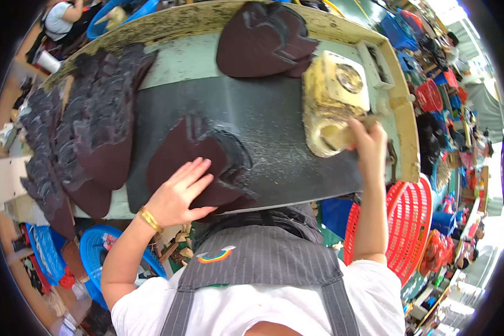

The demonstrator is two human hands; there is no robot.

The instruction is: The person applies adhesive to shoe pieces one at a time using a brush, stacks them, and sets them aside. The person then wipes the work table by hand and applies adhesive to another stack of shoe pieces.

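Note:
My left hand [178,190] lies with fingers stretched out on a small stack of maroon cut pieces [173,150], whose notched far and right edges are dark grey. The stack rests on a black board [274,173] near the table's front edge. On the right, my right hand [371,143] is closed round a pale brush [344,136], its head down at the opening of a cream glue pot [315,109] crusted with yellowish residue. The bristles are blurred and partly hidden. Whitish smears mark the board between the stack and the pot.
Overlapping rows of similar pieces [98,123] cover the table's left side. Another stack [257,45] lies at the back. A wooden rim [196,19] borders the table. A red basket [411,224] stands at the right, blue baskets [92,246] at the left. Another person [59,19] is at the far left.

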